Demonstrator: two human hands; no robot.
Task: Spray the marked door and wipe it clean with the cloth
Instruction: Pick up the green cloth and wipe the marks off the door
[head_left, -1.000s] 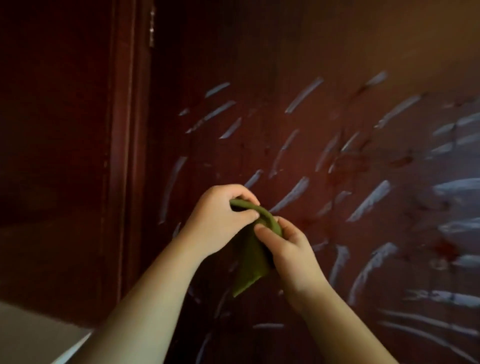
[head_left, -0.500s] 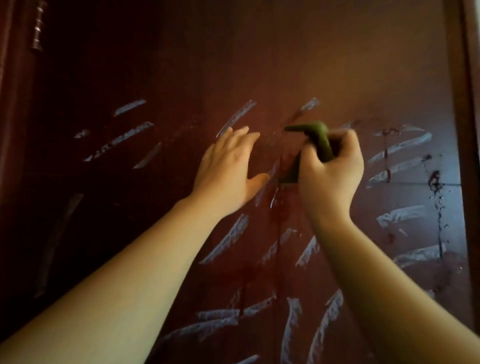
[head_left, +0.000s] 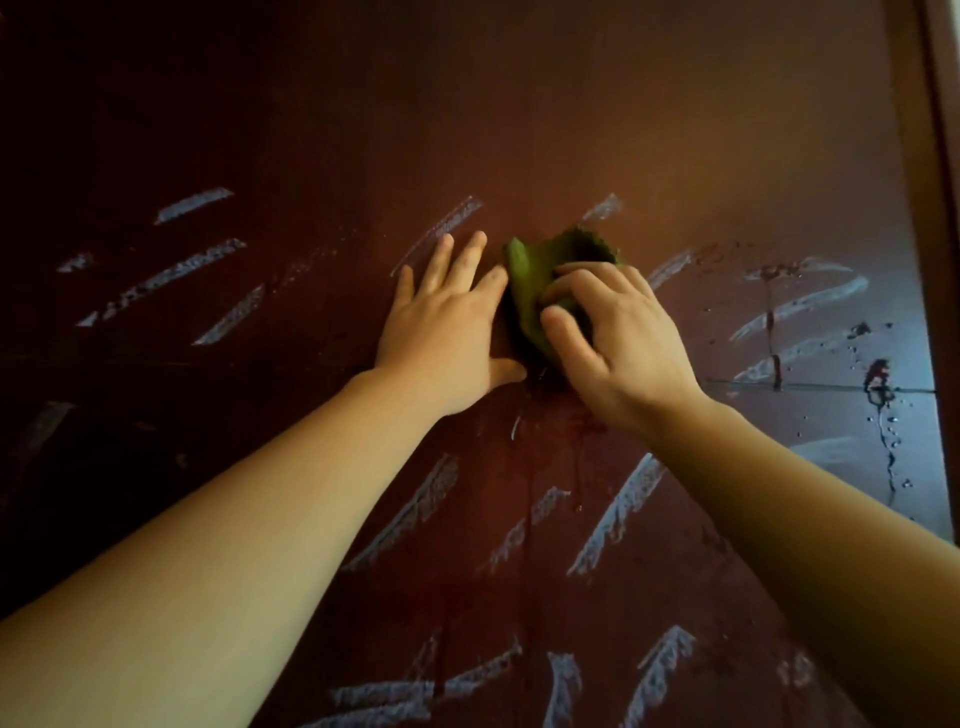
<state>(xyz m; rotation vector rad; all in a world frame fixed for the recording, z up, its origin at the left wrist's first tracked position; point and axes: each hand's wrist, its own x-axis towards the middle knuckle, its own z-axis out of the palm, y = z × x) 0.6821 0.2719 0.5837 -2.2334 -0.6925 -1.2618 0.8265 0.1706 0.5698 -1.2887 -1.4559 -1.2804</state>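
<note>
The green cloth (head_left: 535, 280) is sitting bunched against the door (head_left: 519, 130), just right of the frame's centre. The right hand (head_left: 618, 338) is gripping it from below and to the right, with its fingers and thumb curling over the folds and pressing them to the panel. A crumpled edge is sticking out above the fingertips.

The left hand (head_left: 447, 322) is lying flat on the door just left of the cloth, holding nothing. Its fingers are straight and spread, and its thumb is reaching toward the cloth's lower edge.

White chalk-like strokes (head_left: 195, 205) are slanting across the dark reddish-brown panel on the left, the right and along the bottom of the frame – plain streaks, not letters. At the right of the frame, dark wet drips (head_left: 878, 376) are running down through the strokes, with small droplets beside them. The door frame (head_left: 935, 208) is showing along the right edge.
</note>
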